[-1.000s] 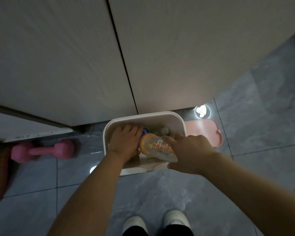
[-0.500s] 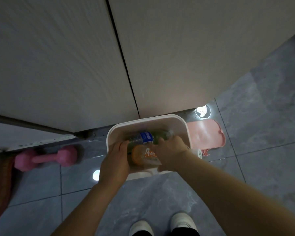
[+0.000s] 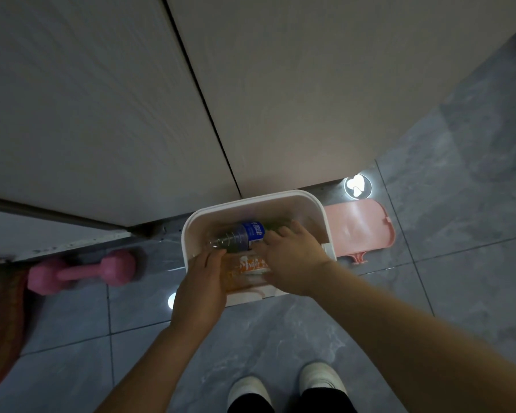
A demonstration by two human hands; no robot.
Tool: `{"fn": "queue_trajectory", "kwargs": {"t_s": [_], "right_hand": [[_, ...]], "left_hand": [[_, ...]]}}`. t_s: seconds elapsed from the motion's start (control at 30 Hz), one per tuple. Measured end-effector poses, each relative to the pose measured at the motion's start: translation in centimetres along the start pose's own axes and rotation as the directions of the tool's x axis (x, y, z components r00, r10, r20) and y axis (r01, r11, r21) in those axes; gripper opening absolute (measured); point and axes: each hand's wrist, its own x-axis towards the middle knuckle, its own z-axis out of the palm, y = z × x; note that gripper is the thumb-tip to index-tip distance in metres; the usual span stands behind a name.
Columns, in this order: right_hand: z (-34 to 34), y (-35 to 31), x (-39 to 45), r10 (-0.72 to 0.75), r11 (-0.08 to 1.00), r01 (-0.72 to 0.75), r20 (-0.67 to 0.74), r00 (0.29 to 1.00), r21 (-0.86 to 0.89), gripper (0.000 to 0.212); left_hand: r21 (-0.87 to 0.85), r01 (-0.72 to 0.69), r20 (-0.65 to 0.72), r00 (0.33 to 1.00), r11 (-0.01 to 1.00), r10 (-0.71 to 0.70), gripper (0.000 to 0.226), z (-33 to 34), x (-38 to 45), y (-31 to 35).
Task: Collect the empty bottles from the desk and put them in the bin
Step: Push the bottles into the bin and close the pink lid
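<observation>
A white bin stands on the grey tiled floor against a pale panel wall. Inside it lies a clear bottle with a blue label, and an orange-labelled bottle lies nearer to me. A greenish bottle behind them is mostly hidden. My right hand lies flat over the orange bottle's right end, fingers spread and reaching the blue-labelled one. At the bin's near left corner, my left hand rests over the rim with its fingertips by the orange bottle's left end, holding nothing.
The bin's pink lid lies flat on the floor to its right. Left of the bin there is a pink dumbbell, with a reddish mat at the far left. My white shoes stand just in front of the bin.
My right hand lowered the orange bottle into the bin and now lies flat on it. My left hand drew back from inside the bin to its near left rim.
</observation>
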Motion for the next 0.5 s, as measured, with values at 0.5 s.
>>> {"fn": "queue_trajectory", "kwargs": {"t_s": [0.5], "right_hand": [[0.8,1.7,-1.5,0.104,0.979,-0.094,-0.046,0.993,0.180,0.055]], "left_hand": [[0.018,-0.034,0.032,0.999,0.999,0.033,0.040,1.3,1.1,0.7]]}}
